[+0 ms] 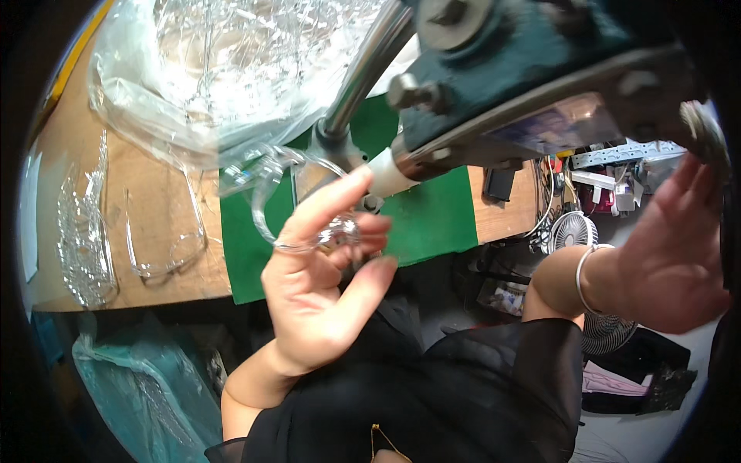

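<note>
My left hand [320, 278] is closed on a clear plastic eyeglass frame [264, 208], with its fingers curled through the clear parts. The index fingertip is beside the white sleeve [390, 174] under a dark green press-like machine [532, 73]. Some of the frame is blurred and hidden by the fingers. At the far right my right hand [656, 251] is raised with its palm showing. Its fingers reach up to a metal knob or handle [701, 127] on the machine's side. Blur and the picture's rim hide whether they grip it.
A green mat [444, 224] lies on the wooden table [154, 293]. To the left lie another clear eyeglass frame [166, 262] and a stack of clear frames [85, 239]. Behind is a plastic bag [131, 116] full of clear pieces. A steel post [367, 69] stands beside the machine; a white fan [573, 231] is to the right.
</note>
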Motion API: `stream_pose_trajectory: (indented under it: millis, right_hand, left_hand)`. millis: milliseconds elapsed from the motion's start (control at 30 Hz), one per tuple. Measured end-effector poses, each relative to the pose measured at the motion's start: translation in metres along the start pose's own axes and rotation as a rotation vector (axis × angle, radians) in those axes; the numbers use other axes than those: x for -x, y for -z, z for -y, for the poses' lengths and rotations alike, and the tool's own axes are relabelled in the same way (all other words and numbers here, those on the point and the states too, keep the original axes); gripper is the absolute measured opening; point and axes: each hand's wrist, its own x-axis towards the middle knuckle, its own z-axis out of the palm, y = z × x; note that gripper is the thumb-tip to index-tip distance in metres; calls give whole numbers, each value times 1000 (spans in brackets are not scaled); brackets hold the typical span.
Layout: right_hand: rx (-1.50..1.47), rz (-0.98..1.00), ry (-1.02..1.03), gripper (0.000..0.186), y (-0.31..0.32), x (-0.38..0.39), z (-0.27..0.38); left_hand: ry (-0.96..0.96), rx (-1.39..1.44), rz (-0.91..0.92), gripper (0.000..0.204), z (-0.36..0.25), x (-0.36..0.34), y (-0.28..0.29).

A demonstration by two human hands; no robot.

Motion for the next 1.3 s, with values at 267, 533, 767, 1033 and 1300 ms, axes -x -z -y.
stream_pose_trajectory:
  millis: [267, 533, 767, 1033, 1300]
  right_hand:
    - [565, 142, -1096, 7, 6, 211, -109]
    - [760, 212, -904, 9, 11, 230, -139]
    - [802, 157, -877, 11, 10, 240, -146]
    - [271, 291, -928, 4, -24, 138, -62]
    - [100, 452, -549, 11, -50, 128, -50]
  left_hand:
    - [85, 138, -132, 28, -12, 6, 20]
    - [141, 114, -199, 42, -16, 7, 9]
    - [288, 288, -166, 24, -23, 4, 38]
    - [183, -248, 7, 53, 3, 22, 9]
    - [102, -409, 51, 57, 0, 30, 13]
